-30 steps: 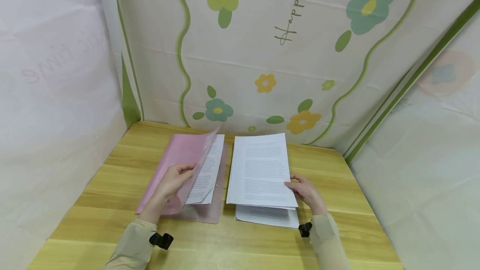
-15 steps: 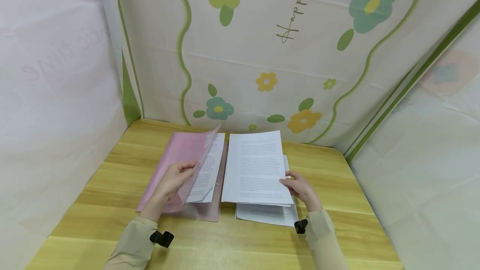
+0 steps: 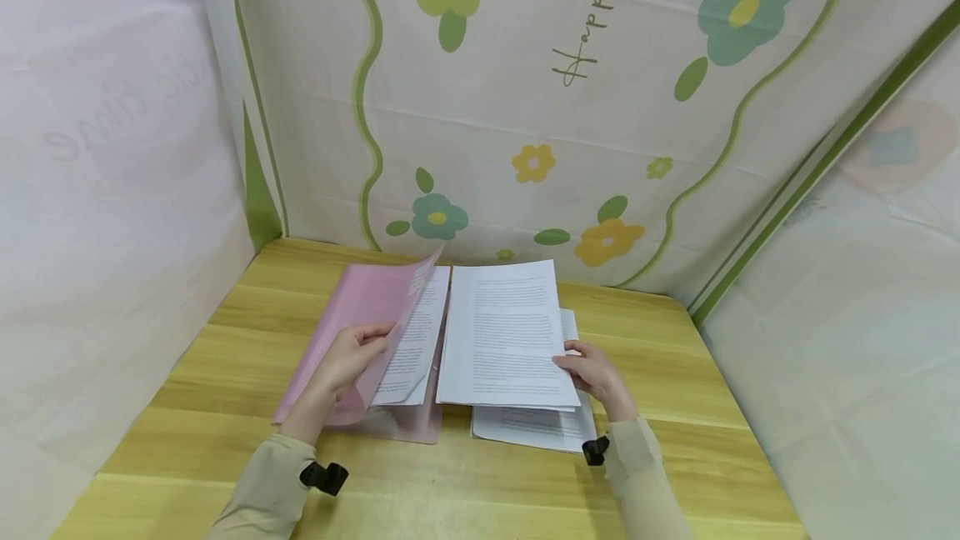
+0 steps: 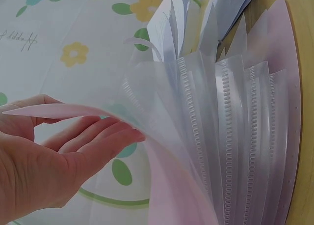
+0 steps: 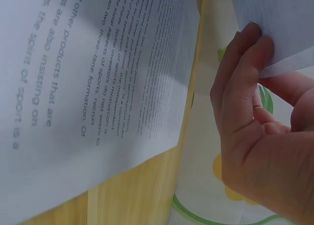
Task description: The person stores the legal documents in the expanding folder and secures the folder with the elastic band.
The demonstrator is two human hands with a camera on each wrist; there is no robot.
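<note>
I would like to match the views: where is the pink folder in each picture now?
Head: the pink folder lies left of centre, held by the left hand.
Left wrist: it stretches from near the left edge to the right side, with clear pockets between.
Right wrist: not in it.
Shared landmark: the flowered cloth.

Item Count at the Desk

Desk (image 3: 405, 494): one. Pink folder (image 3: 371, 294): one. Slotted clear pockets (image 4: 228, 136) in the folder: at least four. Paper outside the folder: two batches, namely one held batch (image 3: 513, 332) and one lower batch (image 3: 525, 427); sheets per batch cannot be counted. Sets of fingers (image 5: 243, 87): two, one on the left hand (image 3: 341, 365), one on the right hand (image 3: 597, 373). Black wrist devices (image 3: 324, 478): two. Rear curtain (image 3: 480, 111): two teal flowers (image 3: 723, 32), two yellow-orange flowers (image 3: 590, 248), seven leaves (image 3: 612, 208).
</note>
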